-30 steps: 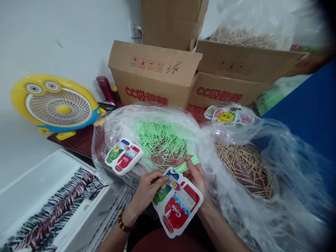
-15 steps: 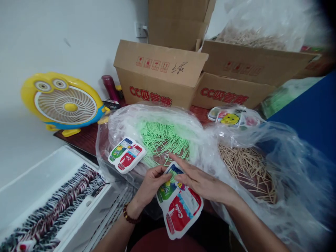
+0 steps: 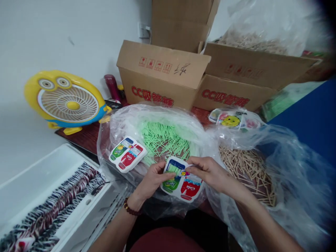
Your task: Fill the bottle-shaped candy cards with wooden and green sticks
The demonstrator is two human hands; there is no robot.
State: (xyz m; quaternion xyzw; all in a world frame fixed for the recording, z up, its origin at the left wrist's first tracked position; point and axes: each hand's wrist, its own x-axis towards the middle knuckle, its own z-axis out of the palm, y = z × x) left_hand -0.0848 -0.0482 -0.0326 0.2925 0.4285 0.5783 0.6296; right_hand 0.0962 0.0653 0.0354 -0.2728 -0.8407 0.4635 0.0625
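A printed candy packet [image 3: 172,185], with a green Sprite bottle and a red Cola bottle on it, is held up in front of me. Its left edge is pinched between the thumb and fingers of my left hand [image 3: 152,178]. My right hand [image 3: 210,173] grips the upper right edge, its fingertips partly covering the Cola half. Green sticks show in the Sprite half's window. Just beyond lies a pile of green sticks [image 3: 165,138] in an open clear plastic bag [image 3: 123,117]. To the left, a stack of matching packets [image 3: 127,154] rests on that bag.
Brown sticks [image 3: 246,171] lie in another plastic bag at right. Cardboard boxes [image 3: 157,78] stand behind, with a yellow fan [image 3: 70,101] and a dark red bottle [image 3: 111,87] to their left. A white foam box [image 3: 65,175] of striped items sits at lower left.
The packet has swung up and flattened towards the sticks. My right hand has moved from across its middle to its upper right edge, while my left hand keeps its hold.
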